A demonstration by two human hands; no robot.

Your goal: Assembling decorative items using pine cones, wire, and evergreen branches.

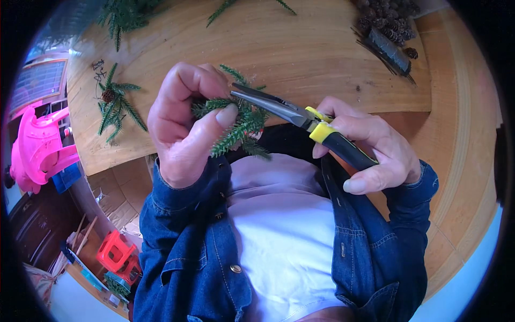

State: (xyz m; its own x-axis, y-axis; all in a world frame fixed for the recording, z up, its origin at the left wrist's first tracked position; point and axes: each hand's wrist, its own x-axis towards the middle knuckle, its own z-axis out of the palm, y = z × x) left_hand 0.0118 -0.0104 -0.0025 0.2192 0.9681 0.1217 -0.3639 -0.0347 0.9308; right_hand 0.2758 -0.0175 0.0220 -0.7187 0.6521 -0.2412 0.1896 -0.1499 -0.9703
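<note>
Thumb and fingers of the left hand (188,121) pinch a green sprig (242,132) by a wooden table (300,59)'s near edge as the right hand (375,139) grips yellow-and-black pliers (323,132), their tips at the sprig. A cone-trimmed branch (110,110) lies at left; pine cones (387,20) heap at far right.

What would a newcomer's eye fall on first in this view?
Probably the yellow-and-black pliers in the right hand, pointing at the green sprig in the left hand. Next, perhaps the bright pink plastic chair at far left, then the brown pine cones at upper right.
</note>
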